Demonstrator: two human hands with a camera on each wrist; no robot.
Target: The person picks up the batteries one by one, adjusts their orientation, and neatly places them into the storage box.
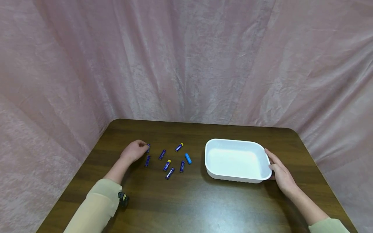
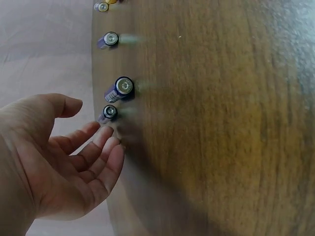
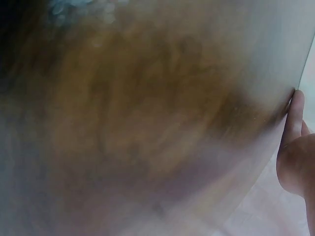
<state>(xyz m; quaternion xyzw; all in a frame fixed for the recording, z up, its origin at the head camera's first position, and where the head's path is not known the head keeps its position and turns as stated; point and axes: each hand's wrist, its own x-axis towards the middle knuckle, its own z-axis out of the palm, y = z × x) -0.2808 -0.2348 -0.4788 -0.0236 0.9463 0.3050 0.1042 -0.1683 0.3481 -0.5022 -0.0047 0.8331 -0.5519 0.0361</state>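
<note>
Lying at the fingertips of the left hand (image 1: 132, 152), a dark-blue cylindrical battery (image 1: 148, 148) is set on its side on the wooden table (image 1: 163, 200), to the right of that hand. Its long axis is directed roughly away from the person, so it is crossed by the line along which the fingers are extended from the left. A gap is left between thumb and fingers, and nothing is seen gripped there; whether the battery is touched cannot be told. Just nearer the person, a second dark-blue battery (image 1: 147, 161) is laid almost parallel. Farther right, more batteries are scattered at mixed angles, with a light-blue battery (image 1: 188, 159) placed nearest the white rectangular tray (image 1: 233, 176). By the tray's length, the right hand (image 1: 281, 173) is kept well apart from all the batteries; the tray's right end is held by it, thumb at the rim, fingers along the outer wall.
</note>
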